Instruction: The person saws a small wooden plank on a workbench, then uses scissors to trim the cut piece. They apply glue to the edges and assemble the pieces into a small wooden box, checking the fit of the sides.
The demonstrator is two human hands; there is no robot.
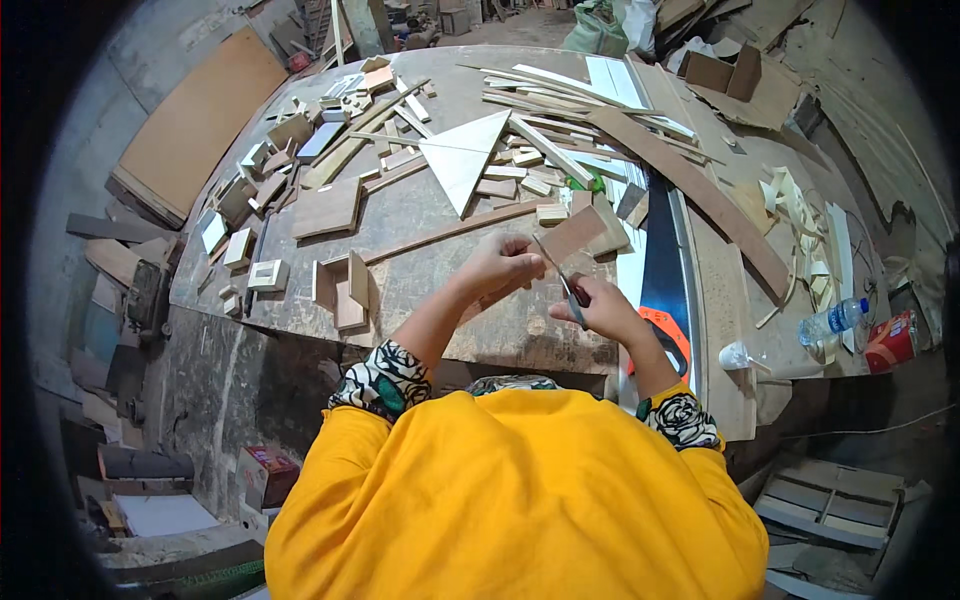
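Observation:
My right hand [603, 305] grips a pair of scissors [572, 292] by the handles, its blades pointing up and left toward my other hand. With fingers pinched together, my left hand [503, 264] holds a thin brown strip [574, 233] that stretches past both sides of it; its exact material is hard to tell. The scissor blades lie against the strip just right of my left fingertips. Whether they are cutting into it cannot be made out. Both hands are above the front part of the wooden worktable [420, 290].
A handsaw with an orange handle [668, 338] lies right of my hands. Wood offcuts and small wooden boxes [343, 288] cover the left side, near a white triangular board [465, 155]. Long strips and a brown plank [700, 205] lie behind. A plastic bottle [835, 322] is at far right.

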